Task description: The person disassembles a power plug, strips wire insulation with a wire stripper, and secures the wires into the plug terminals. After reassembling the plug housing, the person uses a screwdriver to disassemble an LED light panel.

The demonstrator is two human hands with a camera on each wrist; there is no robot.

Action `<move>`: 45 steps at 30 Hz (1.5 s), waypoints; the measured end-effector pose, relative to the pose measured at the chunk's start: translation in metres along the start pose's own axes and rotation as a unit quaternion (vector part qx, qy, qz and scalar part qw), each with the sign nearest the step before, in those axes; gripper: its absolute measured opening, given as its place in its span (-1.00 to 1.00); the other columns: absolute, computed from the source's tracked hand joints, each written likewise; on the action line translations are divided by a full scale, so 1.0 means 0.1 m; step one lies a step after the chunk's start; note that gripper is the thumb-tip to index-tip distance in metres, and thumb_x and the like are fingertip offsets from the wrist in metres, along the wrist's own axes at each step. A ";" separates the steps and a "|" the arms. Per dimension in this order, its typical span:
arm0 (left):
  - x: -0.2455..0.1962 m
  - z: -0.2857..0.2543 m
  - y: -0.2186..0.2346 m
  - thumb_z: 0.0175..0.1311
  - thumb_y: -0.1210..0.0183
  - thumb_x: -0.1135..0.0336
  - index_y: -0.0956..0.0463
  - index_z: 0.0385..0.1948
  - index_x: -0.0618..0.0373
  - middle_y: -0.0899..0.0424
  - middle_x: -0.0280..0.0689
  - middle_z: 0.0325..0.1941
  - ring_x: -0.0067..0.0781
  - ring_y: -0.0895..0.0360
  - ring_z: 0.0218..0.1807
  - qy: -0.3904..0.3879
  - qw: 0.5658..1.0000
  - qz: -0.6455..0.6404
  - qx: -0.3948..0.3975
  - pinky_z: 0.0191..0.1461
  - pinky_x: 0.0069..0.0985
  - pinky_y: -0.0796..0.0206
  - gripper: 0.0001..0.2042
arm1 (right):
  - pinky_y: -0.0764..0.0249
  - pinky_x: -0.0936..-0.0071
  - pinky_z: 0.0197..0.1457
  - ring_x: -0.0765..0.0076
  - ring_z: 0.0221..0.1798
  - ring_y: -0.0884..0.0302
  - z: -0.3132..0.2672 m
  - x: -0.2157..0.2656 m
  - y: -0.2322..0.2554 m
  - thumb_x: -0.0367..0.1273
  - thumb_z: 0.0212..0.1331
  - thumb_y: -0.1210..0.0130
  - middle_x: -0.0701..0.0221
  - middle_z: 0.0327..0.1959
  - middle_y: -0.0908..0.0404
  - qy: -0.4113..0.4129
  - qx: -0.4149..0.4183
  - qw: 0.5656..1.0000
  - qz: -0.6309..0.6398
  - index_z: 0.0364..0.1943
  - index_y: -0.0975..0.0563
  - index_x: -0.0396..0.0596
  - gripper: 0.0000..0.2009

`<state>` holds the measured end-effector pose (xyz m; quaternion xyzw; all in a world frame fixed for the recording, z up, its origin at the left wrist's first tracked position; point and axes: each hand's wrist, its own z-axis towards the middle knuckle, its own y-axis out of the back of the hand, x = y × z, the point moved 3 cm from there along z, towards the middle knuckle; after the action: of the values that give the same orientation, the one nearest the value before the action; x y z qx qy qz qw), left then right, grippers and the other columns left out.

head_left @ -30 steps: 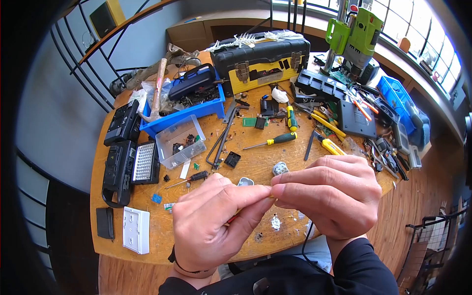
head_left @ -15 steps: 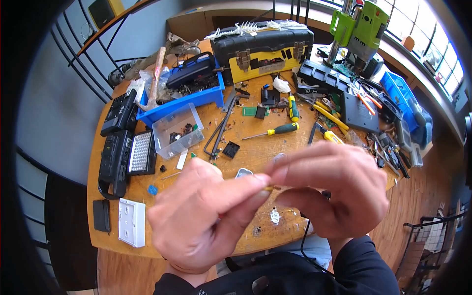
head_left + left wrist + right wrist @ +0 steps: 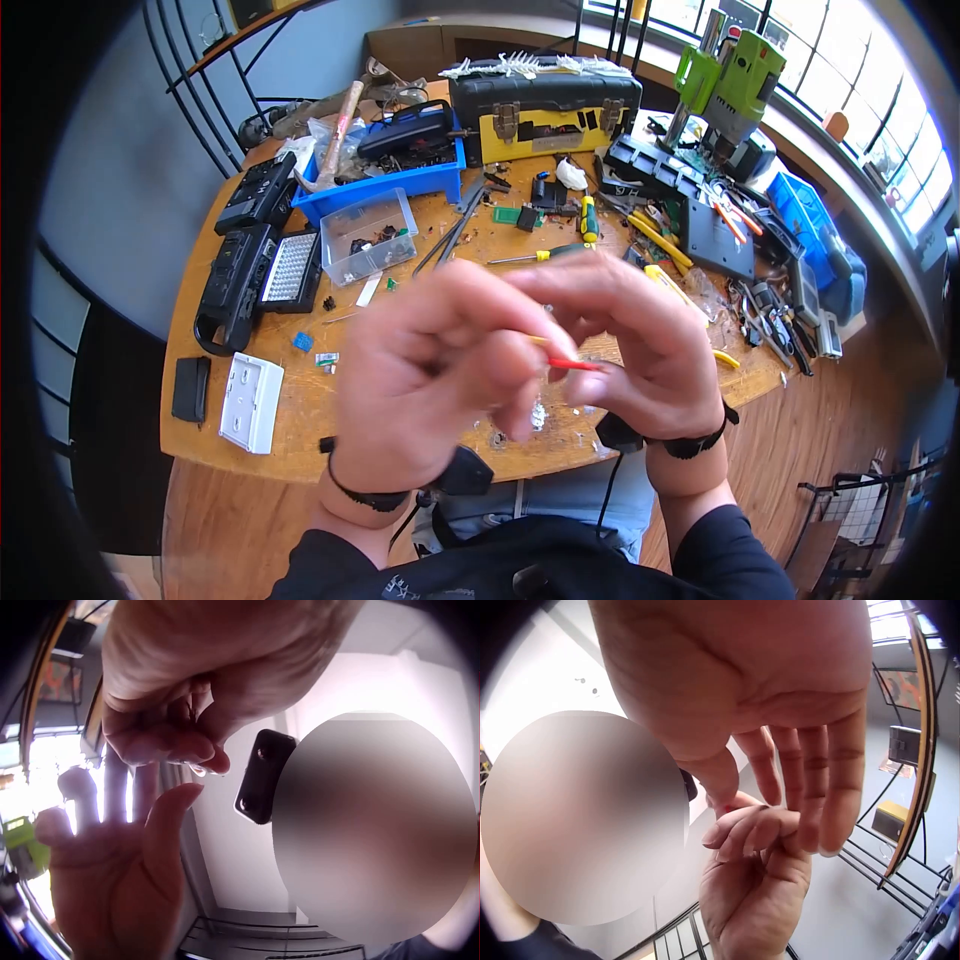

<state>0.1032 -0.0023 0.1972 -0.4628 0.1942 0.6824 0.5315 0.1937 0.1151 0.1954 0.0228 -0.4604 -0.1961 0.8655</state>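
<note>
My left hand (image 3: 420,375) pinches a thin wire (image 3: 574,364) between thumb and forefinger above the near part of the bench. The wire shows a red length sticking out to the right and a yellow stretch near the fingertip. Facing it, my right hand (image 3: 655,345) has its thumb tip right at the red end, with the fingers arched behind. In the left wrist view, the fingers of the right hand (image 3: 116,877) are extended and spread from the thumb. From the right wrist, the left hand (image 3: 754,892) appears with curled fingers, and little of the wire shows.
Across the wooden bench (image 3: 300,400) lie a white plastic housing (image 3: 250,405), a clear box (image 3: 370,240) and a blue bin (image 3: 400,185). Behind stands a yellow-black toolbox (image 3: 550,135). A green drill press (image 3: 735,90) and several hand tools occupy the right side.
Both hands have risen toward the head camera. The right fingers have parted from their close pinch beside the left fingertips, and the red length of wire has come into clear view.
</note>
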 end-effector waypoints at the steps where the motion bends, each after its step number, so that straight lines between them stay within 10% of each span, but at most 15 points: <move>1: 0.02 -0.04 -0.09 0.27 -0.11 0.16 -0.40 -0.39 0.20 -0.48 -0.36 -0.69 -0.67 -0.34 -0.69 0.073 0.997 -0.025 0.021 -0.52 -0.71 -0.16 -0.74 | -0.49 0.57 -0.25 0.45 -0.26 -0.54 -0.12 -0.02 0.02 -0.33 0.04 -0.24 0.28 -0.07 -0.48 -0.010 0.004 0.999 0.044 0.05 -0.45 -0.18 -0.55; 6: 0.36 -0.45 -0.35 0.29 -0.09 0.23 -0.40 -0.32 0.16 -0.51 -0.36 -0.54 -0.66 -0.47 -0.57 0.266 0.947 -0.150 0.102 -0.53 -0.76 -0.21 -0.81 | -0.44 0.41 -0.05 0.38 -0.11 -0.45 -0.80 -0.19 -0.01 -0.28 0.07 -0.21 0.15 0.07 -0.37 -0.078 -0.096 0.970 0.209 0.03 -0.43 -0.29 -0.52; 17: 1.24 -1.58 -0.46 0.28 -0.06 0.18 -0.39 -0.21 0.09 -0.49 -0.46 -0.39 -0.70 -0.44 -0.50 0.308 0.836 -0.453 0.022 -0.41 -0.75 -0.22 -0.79 | -0.38 0.41 0.07 0.31 -0.01 -0.42 -1.64 -0.65 -0.46 -0.42 0.03 -0.22 0.25 0.01 -0.41 -0.256 0.016 0.902 0.348 -0.23 -0.59 -0.22 -0.78; 41: 1.33 -1.67 -0.67 0.24 -0.07 0.04 -0.40 -0.17 0.05 -0.46 -0.45 -0.51 -0.67 -0.35 -0.53 0.295 0.823 -0.483 0.052 -0.38 -0.71 -0.20 -0.69 | -0.49 0.63 -0.39 0.51 -0.47 -0.54 -1.90 -0.26 -0.52 -0.53 0.14 -0.10 0.35 -0.35 -0.58 -0.270 -0.182 0.881 0.343 -0.31 -0.49 -0.24 -0.93; 45: 1.10 -1.50 -0.70 0.21 -0.13 0.10 -0.38 -0.22 0.12 -0.51 -0.39 -0.46 -0.63 -0.47 -0.43 0.271 0.911 -0.308 0.029 -0.35 -0.68 -0.31 -0.70 | -0.47 0.65 -0.41 0.55 -0.45 -0.53 -1.78 -0.03 -0.42 -0.56 0.14 -0.09 0.35 -0.37 -0.57 -0.189 -0.204 0.929 0.245 -0.31 -0.48 -0.26 -0.94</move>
<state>0.2298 -0.0312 0.0467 -0.6511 0.1988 0.3269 0.6555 0.3222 0.0523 0.0818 -0.3046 -0.5566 -0.0683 0.7699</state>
